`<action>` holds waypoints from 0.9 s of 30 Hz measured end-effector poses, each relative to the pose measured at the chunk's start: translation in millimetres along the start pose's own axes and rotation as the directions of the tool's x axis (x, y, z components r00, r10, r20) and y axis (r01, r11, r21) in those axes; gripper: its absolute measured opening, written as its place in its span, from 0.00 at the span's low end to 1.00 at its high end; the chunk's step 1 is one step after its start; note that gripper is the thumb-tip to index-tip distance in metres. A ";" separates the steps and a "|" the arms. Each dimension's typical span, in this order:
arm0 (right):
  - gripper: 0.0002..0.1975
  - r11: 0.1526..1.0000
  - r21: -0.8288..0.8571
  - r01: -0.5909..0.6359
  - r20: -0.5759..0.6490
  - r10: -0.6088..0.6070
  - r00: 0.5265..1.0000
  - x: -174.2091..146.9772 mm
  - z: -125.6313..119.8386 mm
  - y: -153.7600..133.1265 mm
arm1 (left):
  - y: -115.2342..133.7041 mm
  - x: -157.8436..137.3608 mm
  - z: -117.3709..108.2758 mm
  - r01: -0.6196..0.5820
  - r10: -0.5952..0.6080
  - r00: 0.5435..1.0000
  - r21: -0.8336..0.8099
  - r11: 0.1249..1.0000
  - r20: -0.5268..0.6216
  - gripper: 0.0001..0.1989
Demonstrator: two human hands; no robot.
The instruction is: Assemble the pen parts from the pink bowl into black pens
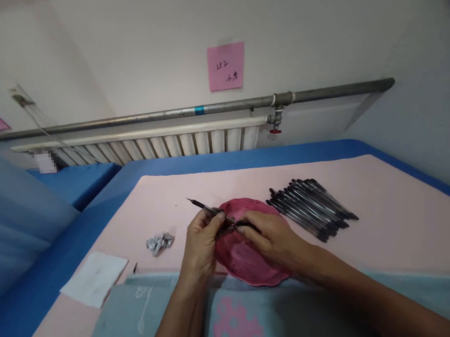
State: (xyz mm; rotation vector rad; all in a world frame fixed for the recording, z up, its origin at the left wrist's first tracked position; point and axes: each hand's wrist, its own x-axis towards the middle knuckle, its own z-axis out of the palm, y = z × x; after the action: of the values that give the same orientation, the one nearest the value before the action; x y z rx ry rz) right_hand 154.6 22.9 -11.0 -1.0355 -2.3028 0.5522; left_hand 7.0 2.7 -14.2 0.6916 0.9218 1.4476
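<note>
My left hand (pixel 201 242) pinches the barrel of a pen (pixel 201 205) above a pink, wavy-edged dish (pixel 239 262). The pen tilts, its bare tip up to the left and its black grip showing. My right hand (pixel 274 237) is closed at the pen's rear end, with a dark piece between thumb and forefinger; whether that piece is a cap or part of the pen I cannot tell. Right of the dish lies a pile of several black pens (pixel 310 208), laid side by side. What lies inside the dish is mostly hidden by my hands.
Left of my hands are a crumpled silvery wad (pixel 160 242), a white sheet (pixel 96 277) and a small dark pointed piece (pixel 135 268). A grey-green patterned cloth (pixel 134 308) covers the near edge of the pink surface (pixel 386 219). Behind stands a radiator (pixel 192 142) with pipes.
</note>
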 end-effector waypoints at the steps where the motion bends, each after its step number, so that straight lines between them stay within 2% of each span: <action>1: 0.07 1.000 0.025 -0.004 0.002 0.003 1.000 0.6 -0.3 -0.1 | 0.4 -0.1 -0.1 0.003 -0.003 1.000 0.007 1.000 0.003 0.07; 4: 0.07 0.997 0.075 -0.036 0.041 0.033 0.999 3.3 -7.0 0.7 | 3.9 0.3 -1.1 0.029 -0.029 1.000 0.033 0.999 -0.009 0.08; 6: 0.08 0.996 0.045 -0.078 0.066 0.075 0.995 4.2 -15.1 3.6 | 7.6 1.6 -3.2 0.035 -0.032 0.998 0.059 0.998 -0.057 0.09; 10: 0.06 0.982 -0.174 -0.067 0.183 0.099 0.978 -3.0 -25.3 16.4 | 14.6 4.7 -9.2 0.062 -0.043 0.990 0.139 0.988 -0.134 0.13; 13: 0.07 0.951 -0.308 0.008 0.288 0.085 0.954 -13.8 -20.3 26.4 | 18.3 5.1 -12.1 0.106 -0.087 0.989 0.155 0.982 -0.122 0.14; 15: 0.09 0.944 -0.330 0.021 0.295 0.082 0.952 -19.3 -13.7 31.1 | 19.7 4.4 -12.5 0.118 -0.102 0.989 0.163 0.980 -0.108 0.14; 21: 0.08 0.963 -0.266 -0.032 0.226 0.094 0.970 -14.5 -8.4 30.3 | 17.2 -0.1 -9.6 0.131 -0.134 0.991 0.240 0.962 -0.002 0.05; 23: 0.07 0.970 -0.240 -0.032 0.181 0.077 0.981 -8.2 -13.1 25.5 | 15.9 -2.6 -8.0 0.149 -0.166 0.985 0.279 0.949 0.040 0.09; 25: 0.07 0.992 -0.102 -0.077 0.100 0.088 0.991 -2.2 -18.9 20.3 | 15.4 -5.4 -6.1 0.176 -0.209 0.975 0.326 0.929 0.071 0.13; 27: 0.08 0.966 0.170 -0.194 0.030 0.192 0.981 2.3 -24.4 16.7 | 15.3 -8.1 -4.1 0.208 -0.266 0.957 0.371 0.905 0.112 0.15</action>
State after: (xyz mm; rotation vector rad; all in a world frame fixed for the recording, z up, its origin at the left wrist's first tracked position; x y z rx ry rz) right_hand 177.8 38.4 -1.1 -1.1799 -2.1341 0.8230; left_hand -3.5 -5.3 -2.3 0.9149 1.1134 1.0006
